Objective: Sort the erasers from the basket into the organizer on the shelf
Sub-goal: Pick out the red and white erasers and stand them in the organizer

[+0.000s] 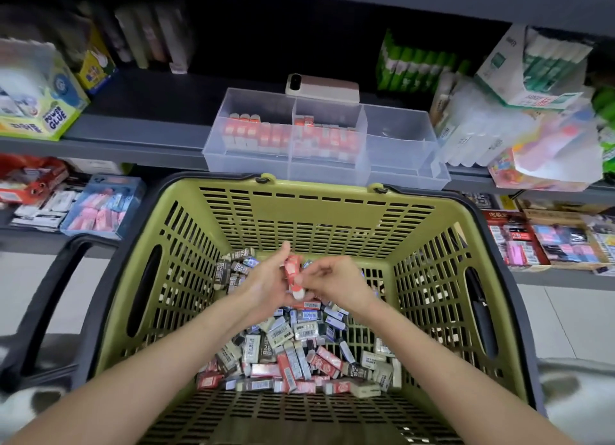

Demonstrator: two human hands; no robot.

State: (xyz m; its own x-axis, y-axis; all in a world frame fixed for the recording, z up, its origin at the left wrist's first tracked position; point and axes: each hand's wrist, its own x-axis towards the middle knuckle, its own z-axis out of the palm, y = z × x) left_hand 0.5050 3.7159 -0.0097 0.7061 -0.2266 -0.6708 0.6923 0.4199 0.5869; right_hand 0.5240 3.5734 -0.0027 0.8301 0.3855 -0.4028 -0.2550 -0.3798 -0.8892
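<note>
Both hands are inside the olive-green basket [336,208], above a heap of loose erasers [299,361] in red, brown and white sleeves. My left hand [266,286] holds a small stack of red-sleeved erasers [293,276] upright. My right hand [336,283] has curled fingers and pinches the lower end of that stack. On the grey shelf above stands the clear plastic organizer [399,158]. Its left and middle compartments hold rows of red erasers [293,138]. Its right compartment looks empty.
A phone [322,86] lies on the shelf behind the organizer. Glue boxes [40,108] sit at the left and glue sticks [416,66] and packets [539,145] at the right. The lower shelf carries more stationery packs [103,205]. A black basket handle [43,304] lies at the left.
</note>
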